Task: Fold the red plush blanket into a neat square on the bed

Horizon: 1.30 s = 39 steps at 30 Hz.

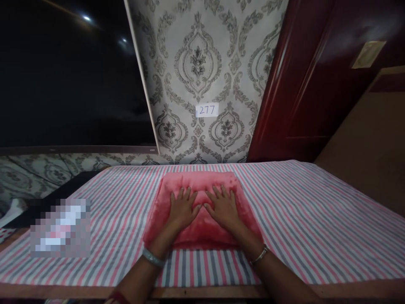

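A red plush cushion (202, 236), roughly square with a soft sheen, lies flat in the middle of a striped cloth (294, 219). On its left half my left hand (183, 207) rests palm down, fingers spread. My right hand (223, 207) presses flat on the right half in the same way, with fingers apart. The two thumbs nearly meet at the cushion's centre. Neither hand grips anything. A pale bangle circles my left wrist and a thin metal one my right. The cushion's surface under the palms is hidden.
Behind the table stands a patterned wall with a paper label (207, 110) reading 277. A large dark television screen (72, 80) is at the left, a dark red wooden door (294, 84) at the right. A pixelated patch covers something on the cloth's left side.
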Each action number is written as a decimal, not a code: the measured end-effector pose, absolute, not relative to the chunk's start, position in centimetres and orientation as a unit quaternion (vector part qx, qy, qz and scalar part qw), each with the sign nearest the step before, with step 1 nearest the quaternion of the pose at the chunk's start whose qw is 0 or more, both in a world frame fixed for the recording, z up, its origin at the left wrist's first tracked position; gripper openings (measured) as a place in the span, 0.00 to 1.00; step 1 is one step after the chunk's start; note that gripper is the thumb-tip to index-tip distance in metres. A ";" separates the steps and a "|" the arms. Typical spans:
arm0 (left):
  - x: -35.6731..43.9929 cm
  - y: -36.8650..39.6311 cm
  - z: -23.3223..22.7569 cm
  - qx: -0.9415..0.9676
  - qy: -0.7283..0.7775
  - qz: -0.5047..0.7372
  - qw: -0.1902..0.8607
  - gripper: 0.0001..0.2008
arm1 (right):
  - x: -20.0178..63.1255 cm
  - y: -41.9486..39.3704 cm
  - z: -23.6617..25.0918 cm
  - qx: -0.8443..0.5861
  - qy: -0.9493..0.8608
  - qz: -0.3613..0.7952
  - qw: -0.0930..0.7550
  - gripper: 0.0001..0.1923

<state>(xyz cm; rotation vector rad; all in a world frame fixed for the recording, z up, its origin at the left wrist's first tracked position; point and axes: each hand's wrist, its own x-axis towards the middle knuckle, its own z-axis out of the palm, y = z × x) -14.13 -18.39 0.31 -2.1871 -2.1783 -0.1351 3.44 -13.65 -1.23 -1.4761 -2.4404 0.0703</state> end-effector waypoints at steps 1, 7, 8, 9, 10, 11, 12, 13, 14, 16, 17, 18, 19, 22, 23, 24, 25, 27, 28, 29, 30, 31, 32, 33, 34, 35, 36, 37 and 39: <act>-14.2 -18.3 0.3 -0.708 -0.704 -0.044 0.028 0.29 | 3.4 -13.6 -1.3 -0.510 -0.847 0.028 0.147 0.29; -14.1 -18.5 -0.1 -0.707 -0.704 -0.050 0.041 0.29 | 3.4 -13.7 -1.5 -0.512 -0.845 0.032 0.147 0.29; -14.1 -18.6 -0.1 -0.708 -0.703 -0.050 0.042 0.29 | 3.4 -13.6 -1.6 -0.514 -0.845 0.031 0.145 0.29; -14.1 -18.6 -0.1 -0.708 -0.704 -0.049 0.042 0.29 | 3.3 -13.6 -1.6 -0.515 -0.844 0.029 0.144 0.29; -14.1 -18.6 -0.1 -0.707 -0.704 -0.048 0.041 0.30 | 3.3 -13.6 -1.5 -0.516 -0.844 0.028 0.143 0.29; -14.1 -18.6 -0.1 -0.707 -0.704 -0.048 0.041 0.30 | 3.3 -13.6 -1.5 -0.516 -0.844 0.027 0.143 0.29; -14.1 -18.6 -0.1 -0.708 -0.704 -0.048 0.042 0.30 | 3.3 -13.7 -1.4 -0.515 -0.845 0.028 0.142 0.29; -14.1 -18.6 -0.1 -0.708 -0.703 -0.049 0.042 0.29 | 3.3 -13.7 -1.4 -0.515 -0.845 0.029 0.142 0.29; -14.2 -18.5 -0.1 -0.709 -0.702 -0.052 0.043 0.29 | 3.3 -13.8 -1.3 -0.515 -0.845 0.031 0.142 0.29; -14.2 -18.5 -0.2 -0.712 -0.698 -0.061 0.047 0.29 | 3.4 -14.0 -1.1 -0.513 -0.846 0.033 0.143 0.29; -14.2 -18.5 -0.3 -0.714 -0.696 -0.066 0.051 0.29 | 3.4 -14.1 -1.0 -0.511 -0.846 0.033 0.146 0.29; -14.2 -18.5 -0.2 -0.714 -0.694 -0.071 0.055 0.29 | 3.4 -14.1 -0.9 -0.510 -0.847 0.032 0.148 0.29; -14.2 -18.5 -0.1 -0.715 -0.693 -0.075 0.055 0.29 | 3.4 -14.2 -0.7 -0.510 -0.847 0.031 0.150 0.29; -14.3 -18.5 0.7 -0.713 -0.696 -0.076 0.034 0.30 | 3.7 -14.4 0.2 -0.511 -0.846 0.041 0.148 0.30; -14.4 -18.7 1.2 -0.715 -0.695 -0.075 0.019 0.30 | 3.8 -14.6 0.6 -0.510 -0.846 0.048 0.147 0.30; -14.5 -19.0 1.6 -0.719 -0.691 -0.076 0.005 0.29 | 4.0 -14.9 0.9 -0.510 -0.846 0.054 0.147 0.30; -14.5 -19.4 1.9 -0.722 -0.687 -0.082 -0.006 0.29 | 4.1 -15.3 1.2 -0.510 -0.845 0.058 0.149 0.30; -14.5 -20.8 2.3 -0.729 -0.677 -0.100 -0.011 0.28 | 4.6 -16.6 1.6 -0.503 -0.847 0.061 0.158 0.29; -14.3 -21.7 2.3 -0.733 -0.671 -0.111 -0.004 0.27 | 4.8 -17.3 1.6 -0.496 -0.851 0.061 0.164 0.28; -14.1 -22.6 2.0 -0.736 -0.666 -0.118 0.006 0.27 | 5.0 -18.0 1.4 -0.486 -0.856 0.060 0.169 0.28; -13.8 -23.5 1.6 -0.740 -0.661 -0.121 0.017 0.27 | 5.2 -18.7 1.1 -0.475 -0.860 0.059 0.173 0.27; -13.4 -24.3 1.0 -0.744 -0.657 -0.121 0.028 0.27 | 5.3 -19.3 0.8 -0.468 -0.864 0.059 0.175 0.27; -13.1 -25.0 0.4 -0.745 -0.655 -0.121 0.038 0.28 | 5.4 -19.8 0.3 -0.464 -0.866 0.058 0.176 0.27; -12.8 -25.6 -0.2 -0.743 -0.657 -0.122 0.049 0.28 | 5.4 -20.2 -0.2 -0.463 -0.867 0.054 0.177 0.27; -12.5 -25.9 -0.9 -0.738 -0.660 -0.124 0.060 0.28 | 5.4 -20.4 -0.7 -0.464 -0.866 0.049 0.178 0.27; -12.3 -26.1 -1.4 -0.734 -0.663 -0.128 0.073 0.28 | 5.3 -20.5 -1.2 -0.466 -0.865 0.042 0.182 0.27; -12.2 -26.2 -1.9 -0.731 -0.663 -0.133 0.085 0.28 | 5.3 -20.6 -1.6 -0.469 -0.863 0.034 0.186 0.27; -12.1 -26.2 -2.3 -0.730 -0.662 -0.138 0.095 0.28 | 5.2 -20.6 -2.0 -0.470 -0.861 0.027 0.192 0.27; -12.1 -26.1 -2.9 -0.731 -0.658 -0.149 0.108 0.27 | 5.1 -20.5 -2.6 -0.470 -0.860 0.014 0.200 0.26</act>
